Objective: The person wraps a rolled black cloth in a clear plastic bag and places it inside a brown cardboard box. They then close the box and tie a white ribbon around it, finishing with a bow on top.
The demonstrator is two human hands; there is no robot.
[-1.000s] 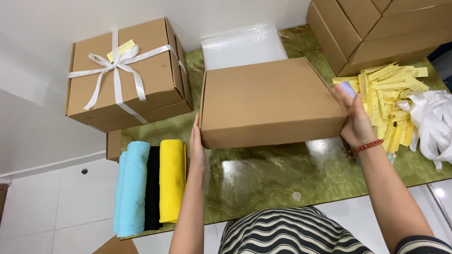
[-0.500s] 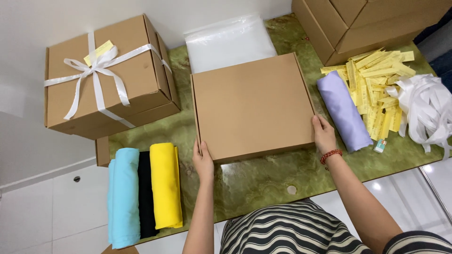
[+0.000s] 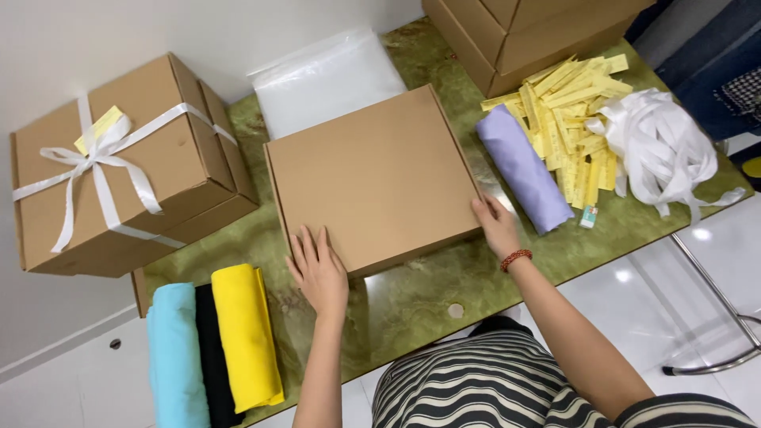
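Head view shows me the flat brown box (image 3: 376, 178) lying closed mid-desk (image 3: 420, 289), between the ribboned box (image 3: 119, 170) and lilac roll (image 3: 521, 166). My left hand (image 3: 319, 273) lies flat, grip wide, on its near-left corner; my right hand (image 3: 495, 226), fingers loose, holds nothing at the near-right corner. I'd press evenly on both corners to keep it square.

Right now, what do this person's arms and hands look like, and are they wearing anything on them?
Both arms are bare to the edge of the picture, with no sleeves in view. The left hand wears no gloves or rings that I can make out. The right hand has a red beaded bracelet around its wrist. Lower down, a black-and-white striped garment shows.
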